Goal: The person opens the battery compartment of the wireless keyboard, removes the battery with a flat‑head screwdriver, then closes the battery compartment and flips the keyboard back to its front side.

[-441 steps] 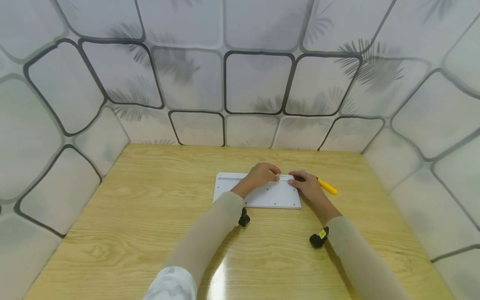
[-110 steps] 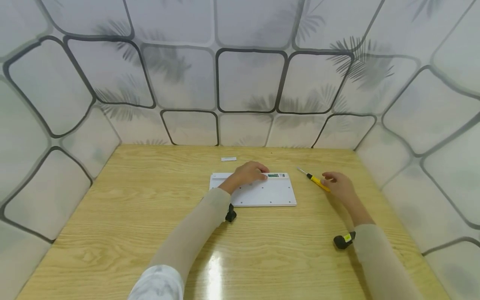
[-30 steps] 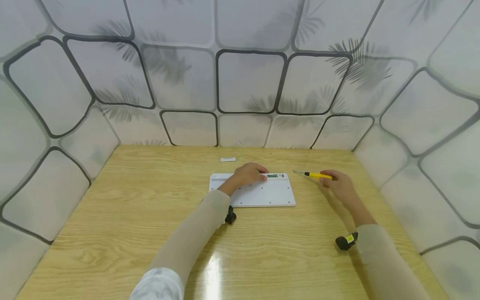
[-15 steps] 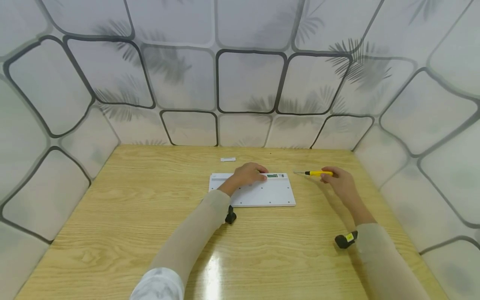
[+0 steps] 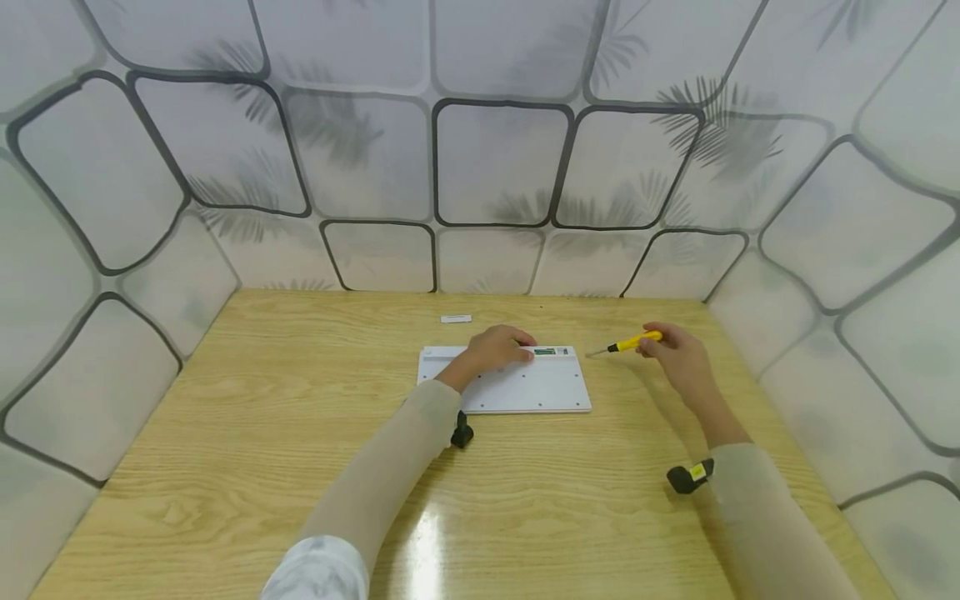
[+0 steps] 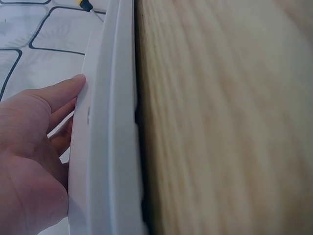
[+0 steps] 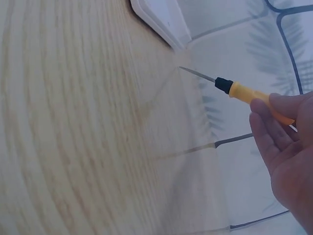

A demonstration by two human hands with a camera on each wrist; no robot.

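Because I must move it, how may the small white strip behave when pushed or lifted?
The white strip likely slides rather than rolls, since it lies flat. Probably it is light, being far smaller than the white panel.

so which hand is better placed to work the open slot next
Likely the right hand: it pinches the yellow-handled tool, tip toward the white panel, while the left hand holds the panel.

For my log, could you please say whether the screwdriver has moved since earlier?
Yes: in the head view, the screwdriver has swung, its handle now appearing nearer the back wall.
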